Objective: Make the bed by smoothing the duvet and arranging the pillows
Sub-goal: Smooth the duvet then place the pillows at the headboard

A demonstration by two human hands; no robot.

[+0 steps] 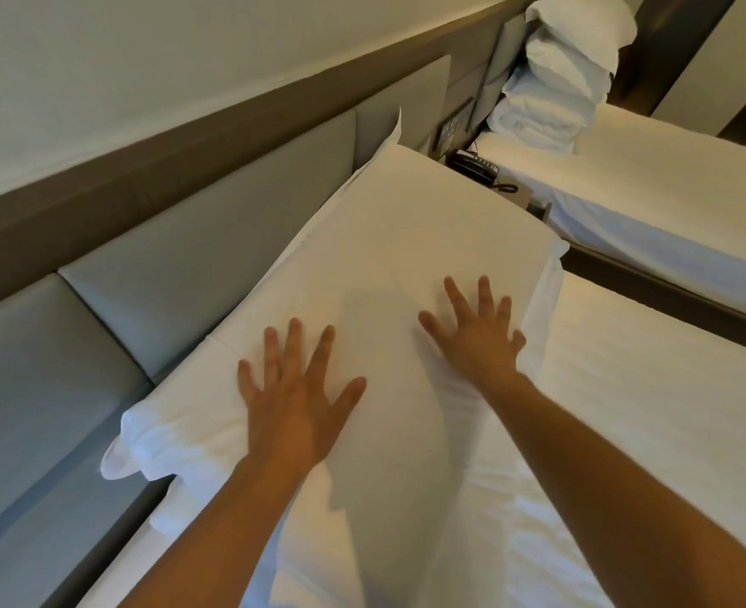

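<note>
A long white pillow (406,239) lies across the head of the bed, along the grey padded headboard (195,261). My left hand (296,392) presses flat on the pillow's near left part, fingers spread. My right hand (476,331) presses flat on its right part, fingers spread too. The white duvet (625,414) covers the bed to the right of my arms and looks mostly smooth, with light creases near my right forearm.
A second bed (678,186) stands at the upper right with a stack of white pillows (564,76) at its head. Between the beds sits a nightstand with a dark telephone (476,166). A wall switch panel (454,125) is above it.
</note>
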